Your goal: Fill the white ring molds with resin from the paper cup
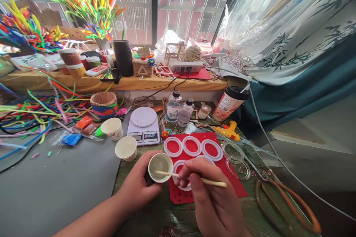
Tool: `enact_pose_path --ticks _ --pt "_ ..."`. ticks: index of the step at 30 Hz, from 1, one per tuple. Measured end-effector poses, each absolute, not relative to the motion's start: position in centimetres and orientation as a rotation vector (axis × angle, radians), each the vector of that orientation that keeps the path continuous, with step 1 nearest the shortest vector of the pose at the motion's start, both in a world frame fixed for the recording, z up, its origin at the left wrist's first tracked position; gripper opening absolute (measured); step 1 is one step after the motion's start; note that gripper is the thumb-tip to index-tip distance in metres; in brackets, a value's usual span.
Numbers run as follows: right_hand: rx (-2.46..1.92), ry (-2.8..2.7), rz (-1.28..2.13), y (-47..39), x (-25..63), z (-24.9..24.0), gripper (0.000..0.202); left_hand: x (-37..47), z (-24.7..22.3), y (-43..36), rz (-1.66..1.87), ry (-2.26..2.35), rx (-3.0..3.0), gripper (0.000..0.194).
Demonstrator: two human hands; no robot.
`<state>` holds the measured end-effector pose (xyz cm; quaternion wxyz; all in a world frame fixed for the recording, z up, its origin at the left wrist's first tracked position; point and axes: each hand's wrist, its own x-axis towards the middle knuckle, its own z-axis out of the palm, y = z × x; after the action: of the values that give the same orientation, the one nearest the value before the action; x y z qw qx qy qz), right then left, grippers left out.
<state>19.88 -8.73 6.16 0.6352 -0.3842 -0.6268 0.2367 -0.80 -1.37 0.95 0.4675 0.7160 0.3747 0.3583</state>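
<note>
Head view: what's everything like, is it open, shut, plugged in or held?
Left hand: wrapped around held cup
Held cup: open, liquid inside
Right hand: gripping stick
Stick: tip inside held cup
Nearer cup: upright, open
Farther cup: upright, open
Taller bottle: capped
Shorter bottle: capped
Drink cup: lid on
Power strip: plugs in
Scale: flat, display unreadable
Shears: handles spread apart
Glue gun: on its side

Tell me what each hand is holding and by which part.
The left hand holds a paper cup around its side wall. The right hand grips a thin wooden stick near its middle, between thumb and fingers.
</note>
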Motion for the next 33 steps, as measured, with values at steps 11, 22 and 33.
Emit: enact_pose_path --ticks 11,22,33 --pt "-1.040 -1.420 0.355 -8.8 20.7 6.0 0.040 -1.0 0.9 -1.4 0.886 0.902 1.796 0.064" --pt "-0.997 -1.281 0.644 -8.4 19.7 5.6 0.030 -1.1 1.0 -1.4 0.854 0.877 1.820 0.064" --pt "-0.954 -1.535 0.679 -9.3 20.2 7.6 0.019 -1.0 1.0 -1.4 0.850 0.864 1.843 0.058"
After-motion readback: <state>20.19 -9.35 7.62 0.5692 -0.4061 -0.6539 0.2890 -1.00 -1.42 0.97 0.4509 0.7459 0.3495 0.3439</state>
